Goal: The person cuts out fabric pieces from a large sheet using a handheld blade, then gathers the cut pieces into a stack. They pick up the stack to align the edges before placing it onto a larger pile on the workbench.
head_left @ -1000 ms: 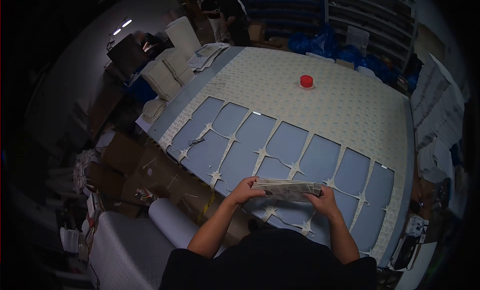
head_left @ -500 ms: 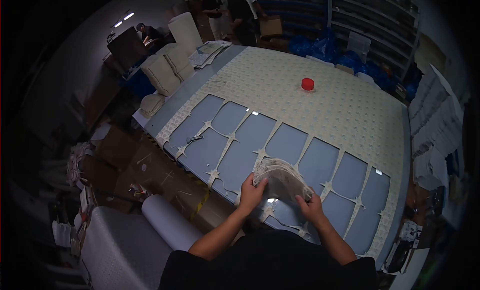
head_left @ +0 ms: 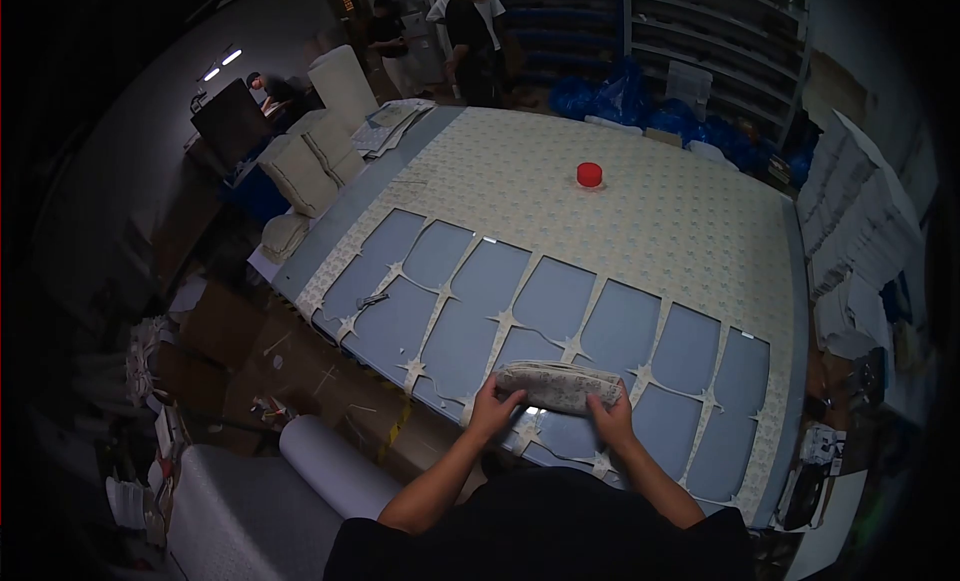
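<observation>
Between my two hands is a stack of cut fabric pieces (head_left: 556, 389), patterned and pale, held up over the near edge of the table. My left hand (head_left: 494, 407) is closed on the stack's left end, thumb on the near face. At the right end, my right hand (head_left: 610, 417) grips it the same way. Beneath and beyond lies a sheet of patterned fabric (head_left: 510, 171) with rows of panel-shaped cut-outs, the blue-grey tabletop (head_left: 622, 326) showing through them.
A red-lidded container (head_left: 589, 176) stands on the fabric. Small scissors-like metal tool (head_left: 372, 301) lies at the left. Fabric stacks (head_left: 300, 166) sit on the left edge, white stacks (head_left: 860, 206) at right. A large roll (head_left: 335, 466) is near left; several people stand beyond.
The stack was arched upward between my hands; now it is flatter and straighter, its patterned face tilted toward me. Both hands still hold its ends. The camera view has shifted slightly.
</observation>
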### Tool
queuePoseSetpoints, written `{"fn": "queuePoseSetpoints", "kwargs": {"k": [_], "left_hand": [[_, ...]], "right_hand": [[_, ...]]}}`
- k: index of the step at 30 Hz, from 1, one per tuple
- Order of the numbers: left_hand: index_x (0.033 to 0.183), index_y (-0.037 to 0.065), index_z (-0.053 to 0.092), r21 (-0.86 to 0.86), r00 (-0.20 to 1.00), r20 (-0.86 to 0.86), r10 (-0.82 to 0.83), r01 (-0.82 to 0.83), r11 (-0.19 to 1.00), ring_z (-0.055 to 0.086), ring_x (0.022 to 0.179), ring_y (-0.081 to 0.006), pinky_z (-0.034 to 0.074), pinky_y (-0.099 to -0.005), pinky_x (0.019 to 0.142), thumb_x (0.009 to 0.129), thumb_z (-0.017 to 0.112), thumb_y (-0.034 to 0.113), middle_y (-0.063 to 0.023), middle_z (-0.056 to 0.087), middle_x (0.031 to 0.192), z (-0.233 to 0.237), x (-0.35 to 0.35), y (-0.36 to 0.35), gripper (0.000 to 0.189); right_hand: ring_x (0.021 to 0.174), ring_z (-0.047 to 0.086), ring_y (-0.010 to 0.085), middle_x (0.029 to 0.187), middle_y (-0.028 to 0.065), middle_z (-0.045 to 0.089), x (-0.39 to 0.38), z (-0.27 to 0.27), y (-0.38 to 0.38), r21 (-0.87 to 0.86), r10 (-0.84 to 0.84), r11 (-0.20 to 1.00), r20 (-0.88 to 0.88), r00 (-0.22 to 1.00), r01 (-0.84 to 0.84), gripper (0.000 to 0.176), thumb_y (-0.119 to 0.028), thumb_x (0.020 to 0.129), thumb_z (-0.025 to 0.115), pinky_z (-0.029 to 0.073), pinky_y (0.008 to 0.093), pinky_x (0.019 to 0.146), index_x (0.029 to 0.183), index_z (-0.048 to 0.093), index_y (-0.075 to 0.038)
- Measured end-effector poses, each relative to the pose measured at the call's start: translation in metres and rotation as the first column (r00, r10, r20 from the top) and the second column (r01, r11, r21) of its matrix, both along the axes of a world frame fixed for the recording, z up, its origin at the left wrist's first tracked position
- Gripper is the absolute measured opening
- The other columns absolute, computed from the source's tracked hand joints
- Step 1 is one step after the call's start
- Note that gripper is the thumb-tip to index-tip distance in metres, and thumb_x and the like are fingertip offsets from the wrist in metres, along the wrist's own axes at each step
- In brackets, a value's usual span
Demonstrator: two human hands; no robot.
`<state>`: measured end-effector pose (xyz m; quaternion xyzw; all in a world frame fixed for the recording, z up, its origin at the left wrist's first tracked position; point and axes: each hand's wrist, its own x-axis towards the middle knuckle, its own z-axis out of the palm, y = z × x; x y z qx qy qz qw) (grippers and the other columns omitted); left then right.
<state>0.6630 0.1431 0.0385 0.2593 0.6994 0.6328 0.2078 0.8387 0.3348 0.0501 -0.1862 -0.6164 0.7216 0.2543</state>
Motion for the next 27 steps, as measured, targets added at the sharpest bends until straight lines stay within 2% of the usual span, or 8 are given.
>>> {"fn": "queuePoseSetpoints", "kwargs": {"k": [4,11,14,16,18,22,25,27], "left_hand": [[0.112,0.002,0.058,0.067,0.995,0.102,-0.022,0.015,0.998,0.064,0.096,-0.0146,0.051,-0.0302,0.084,0.088,0.075,0.013,-0.0079,0.068,0.102,0.015,0.01,0.013,0.031],[0.113,0.001,0.058,-0.029,0.99,-0.103,-0.092,0.09,0.996,0.063,0.096,-0.0135,0.05,-0.0283,0.084,0.09,0.073,0.01,-0.0062,0.066,0.1,0.033,0.014,0.003,0.029],[0.115,0.002,0.059,0.003,0.992,0.013,-0.123,0.123,0.992,0.062,0.096,-0.0128,0.049,-0.0273,0.084,0.089,0.072,0.007,-0.0053,0.066,0.1,0.026,0.006,0.008,0.029],[0.115,0.001,0.059,0.043,0.974,0.156,-0.166,0.161,0.986,0.062,0.095,-0.013,0.049,-0.0275,0.084,0.089,0.071,0.007,-0.0054,0.065,0.099,0.027,0.011,0.005,0.029],[0.114,0.0,0.059,-0.057,0.992,-0.107,-0.069,0.063,0.996,0.062,0.094,-0.0135,0.049,-0.0274,0.084,0.09,0.071,0.007,-0.0068,0.066,0.101,0.04,0.013,0.008,0.027],[0.113,-0.001,0.059,0.08,0.984,-0.171,0.051,-0.038,0.996,0.061,0.094,-0.0135,0.048,-0.0272,0.083,0.091,0.07,0.008,-0.0091,0.066,0.104,0.063,0.034,0.017,0.027],[0.116,-0.001,0.058,0.083,0.988,-0.151,0.019,-0.007,0.997,0.061,0.097,-0.0142,0.049,-0.0283,0.086,0.093,0.068,0.009,-0.0097,0.066,0.108,0.046,0.035,0.013,0.027],[0.116,-0.001,0.058,0.054,0.994,0.098,-0.043,0.038,0.998,0.062,0.1,-0.0168,0.049,-0.0311,0.089,0.094,0.066,0.011,-0.0095,0.066,0.107,0.018,0.026,0.008,0.027]], "right_hand": [[0.106,0.059,0.0168,0.114,0.0109,0.063,-0.006,0.009,-0.006,0.139,-0.06,0.989,0.002,0.998,0.059,0.032,-0.008,0.095,0.062,0.047,0.0305,0.094,0.123,0.05,0.0],[0.109,0.058,0.0166,0.115,0.0107,0.062,-0.001,0.006,0.009,0.354,-0.043,0.934,-0.026,0.999,0.049,0.03,-0.009,0.094,0.064,0.047,0.0317,0.096,0.119,0.05,0.0],[0.11,0.059,0.0161,0.116,0.0101,0.062,0.008,0.001,0.015,-0.048,0.074,0.996,0.092,0.993,-0.07,0.031,-0.01,0.095,0.064,0.046,0.0306,0.097,0.12,0.05,-0.001],[0.108,0.059,0.0158,0.115,0.0097,0.063,0.013,0.001,0.01,-0.041,0.058,0.998,0.076,0.995,-0.055,0.031,-0.01,0.095,0.064,0.047,0.0301,0.096,0.121,0.049,-0.001],[0.106,0.06,0.0156,0.114,0.0094,0.064,0.013,0.008,0.007,-0.024,0.04,0.999,0.055,0.998,-0.038,0.032,-0.01,0.095,0.064,0.047,0.0297,0.094,0.122,0.049,-0.001],[0.099,0.061,0.0151,0.108,0.0082,0.064,0.007,0.025,-0.017,0.196,-0.073,0.976,-0.112,0.991,0.094,0.031,-0.008,0.095,0.064,0.049,0.0294,0.09,0.121,0.05,-0.001],[0.098,0.06,0.0147,0.106,0.0072,0.063,0.002,0.012,-0.012,0.214,-0.084,0.972,-0.049,0.995,0.093,0.028,-0.007,0.094,0.064,0.048,0.0291,0.089,0.119,0.052,-0.002],[0.098,0.06,0.0145,0.106,0.0067,0.063,0.005,-0.005,-0.004,0.146,-0.051,0.988,0.053,0.997,0.043,0.027,-0.007,0.094,0.064,0.048,0.029,0.089,0.118,0.053,-0.002]]}}
